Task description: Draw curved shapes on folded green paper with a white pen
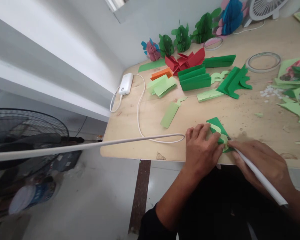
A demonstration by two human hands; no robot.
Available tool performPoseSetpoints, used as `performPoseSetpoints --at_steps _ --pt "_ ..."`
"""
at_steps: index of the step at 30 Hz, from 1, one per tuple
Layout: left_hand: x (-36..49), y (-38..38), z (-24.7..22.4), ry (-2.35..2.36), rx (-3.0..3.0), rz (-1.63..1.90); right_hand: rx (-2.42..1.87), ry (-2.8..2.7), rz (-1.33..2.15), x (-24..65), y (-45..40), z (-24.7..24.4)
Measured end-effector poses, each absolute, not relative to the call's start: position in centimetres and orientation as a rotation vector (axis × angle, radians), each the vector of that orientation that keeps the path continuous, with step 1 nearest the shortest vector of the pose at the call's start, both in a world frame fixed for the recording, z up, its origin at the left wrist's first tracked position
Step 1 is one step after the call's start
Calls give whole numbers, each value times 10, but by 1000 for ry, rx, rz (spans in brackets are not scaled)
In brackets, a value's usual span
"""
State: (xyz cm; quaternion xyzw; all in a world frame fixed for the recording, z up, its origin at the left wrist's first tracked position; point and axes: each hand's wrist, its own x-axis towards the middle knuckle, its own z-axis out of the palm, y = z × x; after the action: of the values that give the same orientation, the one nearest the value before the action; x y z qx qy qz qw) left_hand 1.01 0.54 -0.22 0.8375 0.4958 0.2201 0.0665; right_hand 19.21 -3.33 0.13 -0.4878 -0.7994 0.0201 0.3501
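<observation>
My left hand [202, 146] is at the table's near edge, its bent fingers pressing a curvy light green paper cutout [215, 127] down onto a dark green piece of paper [217, 121]. Part of both papers is hidden under the fingers. In my right hand [262, 163] is a long white pen [261, 178], its dark tip touching the paper along the cutout's right side. Fingers and thumb are closed round the pen near that tip.
Folded green papers [195, 78], red folded paper [185, 61] and light green folded paper [162, 85] lie farther back. Paper scraps [295, 103] and a tape roll [263, 62] are at right. A white cable [140, 110] runs from a white power bank [126, 84].
</observation>
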Motion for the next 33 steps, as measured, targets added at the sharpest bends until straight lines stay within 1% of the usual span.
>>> performPoseSetpoints --at_steps 4,9,13,18,33 --pt "12 4 -4 1512 2522 679 -1288 -1948 221 194 -32 5" --pt "12 4 -4 1504 2509 691 -1684 -1588 504 199 -22 20" --pt "11 4 -4 1501 2506 703 -1820 -1547 617 199 -12 25" --pt "11 4 -5 1494 2513 694 -1878 -1538 602 197 -12 20" --pt "11 4 -4 1498 2507 675 -1851 -1590 569 194 -7 23"
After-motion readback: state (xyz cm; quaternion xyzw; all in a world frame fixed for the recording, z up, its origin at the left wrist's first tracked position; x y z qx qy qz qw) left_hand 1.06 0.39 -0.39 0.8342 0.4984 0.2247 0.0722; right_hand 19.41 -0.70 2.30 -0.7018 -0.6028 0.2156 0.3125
